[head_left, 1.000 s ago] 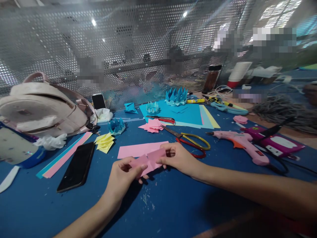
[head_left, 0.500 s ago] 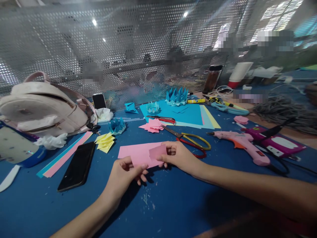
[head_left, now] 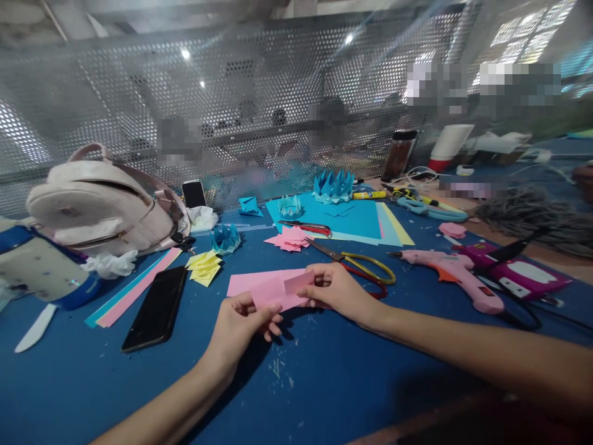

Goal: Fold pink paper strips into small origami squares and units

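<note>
Paper (head_left: 267, 294), a small pink piece with a raised flap at its right end, is held between both hands, seemingly just above the worktop (head_left: 333, 383). The left hand (head_left: 237, 327) has a narrow grip on the left end, thumb on top and fingers curled beneath, which seems to steady that side; the right hand (head_left: 338, 290) pinches the flap just as narrowly, probably because thumb and fingertips give finer control of a fold. A pink strip (head_left: 241, 283) lies flat beyond the held piece and partly behind it, likely kept within reach. Scissors (head_left: 365, 269) rest beside the right hand, handles nearer the person than the tips, which would suit picking them up (the red loop is partly hidden by that hand). Pink folded pieces (head_left: 291, 238) and yellow pieces (head_left: 204, 267) lie in separate piles, perhaps to keep colours apart. A glue gun (head_left: 456, 275) lies farther right, nozzle pointing left, apart from the loose paper.
</note>
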`<state>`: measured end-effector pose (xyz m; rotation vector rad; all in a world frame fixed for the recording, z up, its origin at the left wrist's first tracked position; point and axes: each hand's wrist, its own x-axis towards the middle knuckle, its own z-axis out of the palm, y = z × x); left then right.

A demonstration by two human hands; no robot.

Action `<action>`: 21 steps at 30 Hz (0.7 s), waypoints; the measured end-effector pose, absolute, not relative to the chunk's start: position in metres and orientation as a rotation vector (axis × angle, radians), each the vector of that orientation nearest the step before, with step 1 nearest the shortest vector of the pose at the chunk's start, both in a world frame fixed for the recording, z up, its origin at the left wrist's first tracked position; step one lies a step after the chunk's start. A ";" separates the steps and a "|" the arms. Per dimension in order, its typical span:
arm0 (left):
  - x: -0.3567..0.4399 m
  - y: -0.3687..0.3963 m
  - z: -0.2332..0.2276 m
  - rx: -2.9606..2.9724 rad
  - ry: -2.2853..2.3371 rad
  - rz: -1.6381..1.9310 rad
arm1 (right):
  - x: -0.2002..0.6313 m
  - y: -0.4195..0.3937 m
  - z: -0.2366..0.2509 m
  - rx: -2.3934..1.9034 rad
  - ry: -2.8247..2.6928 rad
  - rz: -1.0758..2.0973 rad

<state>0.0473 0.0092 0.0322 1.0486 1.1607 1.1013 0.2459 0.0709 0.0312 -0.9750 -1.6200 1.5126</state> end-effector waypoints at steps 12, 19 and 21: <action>0.041 0.016 0.025 1.057 1.175 1.108 | 0.254 0.080 0.031 -0.987 -1.557 1.407; 0.037 0.019 0.024 1.041 1.084 1.059 | 0.255 0.082 0.033 -0.860 -1.768 1.357; 0.036 0.017 0.026 1.074 1.108 1.103 | 0.258 0.085 0.034 -0.876 -1.940 1.237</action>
